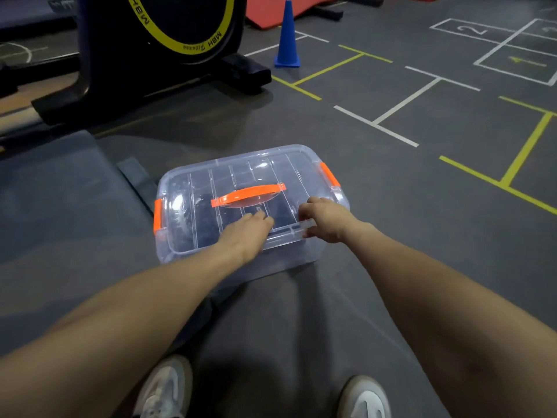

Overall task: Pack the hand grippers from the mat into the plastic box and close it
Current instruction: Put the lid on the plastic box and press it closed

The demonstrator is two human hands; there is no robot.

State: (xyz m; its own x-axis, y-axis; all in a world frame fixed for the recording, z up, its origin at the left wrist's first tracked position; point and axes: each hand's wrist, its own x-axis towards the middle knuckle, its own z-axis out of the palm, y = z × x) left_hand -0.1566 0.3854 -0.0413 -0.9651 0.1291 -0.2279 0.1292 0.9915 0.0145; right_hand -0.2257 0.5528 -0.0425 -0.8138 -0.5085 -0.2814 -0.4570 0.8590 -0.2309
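A clear plastic box (193,251) stands on the grey floor in front of me, its transparent lid (241,173) resting on top. The lid has an orange carry handle (248,194), and an orange latch sits at each short end (158,214) (330,174). Dark shapes, likely the hand grippers (208,221), show dimly through the lid. My left hand (245,233) lies flat on the lid's near edge, fingers spread. My right hand (324,220) pinches the near rim of the lid at its right part.
A dark grey mat (60,206) lies to the left of the box. An exercise bike (156,40) stands behind on the left, and a blue cone (287,37) behind the box. Yellow and white lines mark the floor on the right. My two shoes (164,390) (364,399) are at the bottom.
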